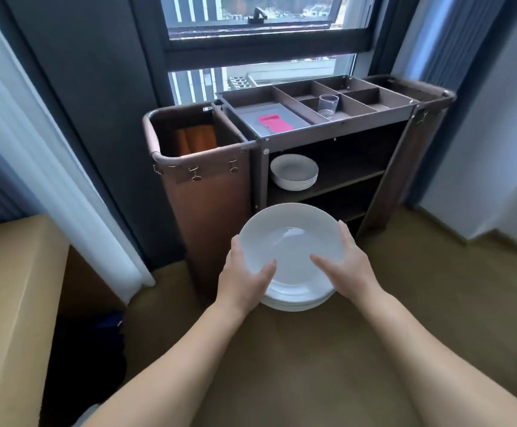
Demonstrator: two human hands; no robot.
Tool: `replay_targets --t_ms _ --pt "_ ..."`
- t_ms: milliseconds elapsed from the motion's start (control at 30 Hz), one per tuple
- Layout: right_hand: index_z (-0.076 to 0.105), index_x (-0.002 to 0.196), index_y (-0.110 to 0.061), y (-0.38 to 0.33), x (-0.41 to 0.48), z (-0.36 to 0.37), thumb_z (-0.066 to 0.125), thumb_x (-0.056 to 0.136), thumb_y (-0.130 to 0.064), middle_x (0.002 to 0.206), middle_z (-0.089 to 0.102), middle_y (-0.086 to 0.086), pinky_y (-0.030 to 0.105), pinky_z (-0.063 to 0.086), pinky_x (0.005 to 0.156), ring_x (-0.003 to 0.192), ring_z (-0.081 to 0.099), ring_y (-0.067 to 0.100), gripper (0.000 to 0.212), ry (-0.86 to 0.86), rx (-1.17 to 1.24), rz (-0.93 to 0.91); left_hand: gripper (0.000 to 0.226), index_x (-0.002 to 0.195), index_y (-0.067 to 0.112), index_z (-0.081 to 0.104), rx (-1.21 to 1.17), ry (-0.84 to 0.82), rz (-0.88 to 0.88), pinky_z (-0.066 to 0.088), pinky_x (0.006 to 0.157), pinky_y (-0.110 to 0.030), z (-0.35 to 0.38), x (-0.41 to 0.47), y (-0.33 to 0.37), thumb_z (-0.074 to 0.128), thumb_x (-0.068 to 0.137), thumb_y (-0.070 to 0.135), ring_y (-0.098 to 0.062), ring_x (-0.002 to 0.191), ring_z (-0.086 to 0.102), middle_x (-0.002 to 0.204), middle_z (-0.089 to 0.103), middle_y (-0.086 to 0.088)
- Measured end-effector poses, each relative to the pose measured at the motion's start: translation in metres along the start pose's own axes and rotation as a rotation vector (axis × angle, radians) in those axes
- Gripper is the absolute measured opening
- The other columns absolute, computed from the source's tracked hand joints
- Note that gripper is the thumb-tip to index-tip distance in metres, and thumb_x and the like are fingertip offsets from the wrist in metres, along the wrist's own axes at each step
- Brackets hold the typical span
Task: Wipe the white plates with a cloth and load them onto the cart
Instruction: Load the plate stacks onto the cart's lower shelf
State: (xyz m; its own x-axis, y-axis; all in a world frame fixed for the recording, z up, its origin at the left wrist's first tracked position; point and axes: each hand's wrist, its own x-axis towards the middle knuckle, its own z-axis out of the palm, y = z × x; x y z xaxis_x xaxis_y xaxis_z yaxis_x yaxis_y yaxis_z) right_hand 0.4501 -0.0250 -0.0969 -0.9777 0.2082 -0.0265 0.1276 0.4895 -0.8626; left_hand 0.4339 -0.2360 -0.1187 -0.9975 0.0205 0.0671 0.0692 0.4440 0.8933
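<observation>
I hold a stack of white plates (291,238) in front of the brown cart (328,134). My left hand (244,272) grips the stack's left rim, thumb on the top plate. My right hand (346,266) grips the right rim the same way. A second stack of white plates (294,174) sits at the left end of the cart's upper shelf. A pink cloth (274,122) lies on a grey tray on the cart's top.
A clear glass (328,106) stands in one of the cart's top compartments. The cart's left bag (204,186) holds orange fabric. A cardboard box (7,303) stands at the left. Tan carpet covers the floor; window and curtains lie behind the cart.
</observation>
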Motion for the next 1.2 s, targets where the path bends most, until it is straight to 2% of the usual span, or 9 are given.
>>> replay_targets --t_ms 267,433,567,633,733,1000,1100,1133,1200 --pt "0.023 0.150 -0.034 0.063 0.073 -0.079 0.065 0.068 -0.049 0.125 0.057 -0.013 0.019 0.044 0.081 0.111 0.057 0.010 0.093 0.014 0.035 0.021 0.057 0.121 0.038 0.039 0.015 -0.037 -0.003 0.052 0.086 -0.043 0.103 0.053 0.038 0.060 0.070 0.054 -0.010 0.101 0.058 0.113 0.058 0.012" --pt "0.012 0.155 -0.026 0.101 0.148 -0.123 0.070 0.082 -0.033 0.126 0.046 -0.014 0.018 0.037 0.085 0.111 0.048 0.008 0.094 -0.062 0.046 0.002 0.058 0.122 0.039 0.038 0.063 0.035 -0.056 0.052 0.085 -0.040 0.172 0.100 0.061 0.058 0.070 0.056 -0.009 0.099 0.057 0.112 0.057 0.012" --pt "0.013 0.155 -0.025 0.125 0.209 -0.142 0.070 0.082 -0.034 0.130 0.045 -0.013 0.020 0.036 0.089 0.114 0.045 0.006 0.093 -0.116 0.031 -0.028 0.057 0.122 0.038 0.038 0.093 0.081 -0.106 0.050 0.082 -0.034 0.214 0.138 0.069 0.059 0.072 0.055 -0.009 0.099 0.057 0.112 0.055 0.012" --pt "0.015 0.154 -0.025 0.131 0.236 -0.146 0.070 0.084 -0.028 0.124 0.045 -0.019 0.017 0.037 0.086 0.109 0.046 0.004 0.089 -0.129 0.035 -0.026 0.057 0.122 0.037 0.037 0.111 0.099 -0.128 0.050 0.082 -0.035 0.229 0.160 0.069 0.059 0.072 0.055 -0.009 0.097 0.056 0.113 0.054 0.013" --pt "0.027 0.146 -0.035 0.141 0.282 -0.145 0.068 0.086 -0.025 0.105 0.050 -0.029 0.010 0.041 0.071 0.096 0.054 0.003 0.074 -0.154 0.032 -0.050 0.060 0.123 0.035 0.037 0.132 0.112 -0.144 0.051 0.082 -0.036 0.246 0.202 0.063 0.059 0.072 0.055 -0.008 0.098 0.056 0.115 0.054 0.012" --pt "0.045 0.127 -0.041 0.169 0.408 -0.114 0.069 0.078 -0.034 0.109 0.062 -0.015 0.021 0.048 0.073 0.100 0.061 0.006 0.056 -0.170 0.063 -0.113 0.066 0.134 0.033 0.034 0.129 0.200 -0.149 0.049 0.083 -0.032 0.286 0.314 0.024 0.061 0.075 0.046 -0.010 0.100 0.055 0.123 0.044 0.012" --pt "0.041 0.137 -0.034 0.178 0.460 -0.099 0.066 0.066 -0.049 0.117 0.062 -0.008 0.028 0.051 0.084 0.105 0.061 0.011 0.077 -0.175 0.075 -0.130 0.068 0.132 0.034 0.039 0.119 0.270 -0.174 0.051 0.088 -0.036 0.298 0.357 0.010 0.059 0.068 0.049 -0.014 0.104 0.059 0.121 0.051 0.009" --pt "0.039 0.141 -0.030 0.182 0.477 -0.093 0.067 0.066 -0.049 0.119 0.061 -0.006 0.026 0.050 0.085 0.107 0.061 0.012 0.083 -0.169 0.092 -0.133 0.066 0.130 0.034 0.041 0.121 0.297 -0.180 0.051 0.088 -0.036 0.302 0.372 0.006 0.060 0.068 0.048 -0.016 0.104 0.060 0.120 0.054 0.008" --pt "0.039 0.142 -0.024 0.188 0.505 -0.084 0.072 0.075 -0.036 0.111 0.062 -0.008 0.014 0.047 0.076 0.098 0.061 0.008 0.076 -0.146 0.121 -0.133 0.062 0.130 0.034 0.040 0.152 0.336 -0.192 0.049 0.087 -0.031 0.309 0.398 -0.003 0.064 0.074 0.045 -0.019 0.104 0.060 0.119 0.056 0.007"
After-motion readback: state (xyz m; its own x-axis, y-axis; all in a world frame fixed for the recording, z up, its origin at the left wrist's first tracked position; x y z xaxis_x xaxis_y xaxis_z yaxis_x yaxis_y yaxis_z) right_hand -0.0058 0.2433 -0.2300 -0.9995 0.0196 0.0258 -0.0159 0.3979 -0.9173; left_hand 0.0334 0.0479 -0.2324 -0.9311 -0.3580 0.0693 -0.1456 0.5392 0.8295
